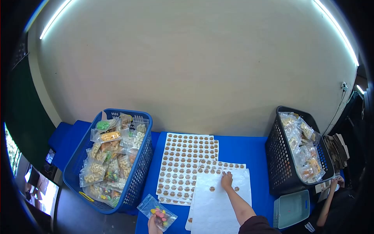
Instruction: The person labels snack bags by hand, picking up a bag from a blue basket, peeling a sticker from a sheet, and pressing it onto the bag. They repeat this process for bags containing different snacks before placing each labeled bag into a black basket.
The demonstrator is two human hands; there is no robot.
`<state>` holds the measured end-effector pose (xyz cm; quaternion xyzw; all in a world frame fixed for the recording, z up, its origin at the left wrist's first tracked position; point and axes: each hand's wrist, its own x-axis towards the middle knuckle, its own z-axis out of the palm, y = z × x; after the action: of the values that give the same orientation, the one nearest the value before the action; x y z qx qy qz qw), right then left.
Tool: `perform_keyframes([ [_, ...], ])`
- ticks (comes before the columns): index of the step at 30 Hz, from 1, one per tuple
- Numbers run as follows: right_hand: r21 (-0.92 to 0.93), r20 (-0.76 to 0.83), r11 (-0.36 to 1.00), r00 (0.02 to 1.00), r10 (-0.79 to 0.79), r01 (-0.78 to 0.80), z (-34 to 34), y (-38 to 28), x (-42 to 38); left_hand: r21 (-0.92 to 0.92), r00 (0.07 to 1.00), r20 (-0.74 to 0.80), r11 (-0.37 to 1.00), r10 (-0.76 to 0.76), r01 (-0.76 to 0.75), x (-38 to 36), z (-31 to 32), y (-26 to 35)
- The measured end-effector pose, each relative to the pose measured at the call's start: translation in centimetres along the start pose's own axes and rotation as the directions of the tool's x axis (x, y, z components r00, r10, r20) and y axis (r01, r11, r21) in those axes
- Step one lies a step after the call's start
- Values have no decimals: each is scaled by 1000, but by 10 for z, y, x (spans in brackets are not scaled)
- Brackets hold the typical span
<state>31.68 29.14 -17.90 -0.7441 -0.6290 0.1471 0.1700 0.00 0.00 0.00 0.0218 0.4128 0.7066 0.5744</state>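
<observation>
Your left hand (154, 227) grips the lower edge of a clear bag (163, 215) of pink, yellow and dark pieces, held at the near left edge of the blue tabletop (258, 156). Your right hand (226, 180) is down on the top sheet (222, 210), fingers bunched near its upper edge; whether they pinch a sticker, you cannot tell from here. That sheet is mostly bare white, with a few round stickers (212, 189) near its top, and it overlaps other sheets (179, 163) covered in rows of brown round stickers. To your left, a blue basket (137, 177) holds a heap of filled bags (110, 136), some with pale pieces, one with green. To your right, a black basket (277, 165) holds more packed bags (311, 167), and a pale tray (292, 210) sits just in front of it. Beyond, at the far right, another person's hand (339, 181) shows beside a stack of brown cardboard (337, 152).
</observation>
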Motion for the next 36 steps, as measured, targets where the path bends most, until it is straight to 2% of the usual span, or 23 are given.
perform_keyframes([
  [2,-56,-61,991,991,-123,119,6,10,-6,14,1000,13,1000,-3,3,3,3,-2],
  [3,-45,-72,985,983,-169,166,2,-2,-4,43,995,95,998,32,-36,7,4,4],
  [5,-78,-14,970,973,-230,229,-5,10,-20,86,982,188,995,24,-41,5,-3,-3],
  [6,-50,41,968,968,-246,248,-12,16,-28,172,977,209,981,49,-86,-1,0,-5],
  [8,12,140,957,948,-287,289,-22,25,-33,308,976,202,940,84,-145,-18,34,0],
  [10,212,25,956,976,-214,204,-33,25,-43,400,973,207,898,106,-183,-22,40,0],
  [11,313,-27,934,985,-172,171,-38,25,-47,408,969,237,899,66,-161,-23,41,0],
  [12,473,27,879,996,-80,58,-51,17,-55,416,964,264,899,27,-139,-25,46,0],
  [14,725,179,666,982,63,-175,-108,-20,-86,433,957,288,896,-30,-102,-38,67,3],
  [17,902,343,280,939,-8,-328,-176,-52,-128,517,925,360,852,-124,-87,-38,81,-1],
  [18,916,335,259,940,-67,-308,-195,-60,-141,518,900,392,855,-190,-45,-34,82,-3],
  [20,940,310,207,933,-181,-271,-229,-76,-164,509,893,415,858,-171,-72,-37,98,-7],
  [22,957,240,226,935,-261,-183,-260,-95,-194,544,879,440,833,-181,-101,-38,110,-11],
  [24,960,188,264,912,-366,-92,-291,-115,-222,504,844,497,859,-201,-92,-48,126,-9],
  [27,957,240,249,883,-404,-146,-310,-136,-258,491,791,575,861,-210,-129,-57,141,-12],
  [28,956,243,252,883,-402,-148,-308,-139,-265,496,778,590,857,-215,-139,-59,143,-13],
  [32,917,64,392,944,-325,73,-302,-150,-284,539,772,607,812,-188,-226,-68,142,-18],
  [36,889,-11,437,961,-276,135,-291,-148,-291,526,785,605,808,-135,-266,-70,130,-25],
])
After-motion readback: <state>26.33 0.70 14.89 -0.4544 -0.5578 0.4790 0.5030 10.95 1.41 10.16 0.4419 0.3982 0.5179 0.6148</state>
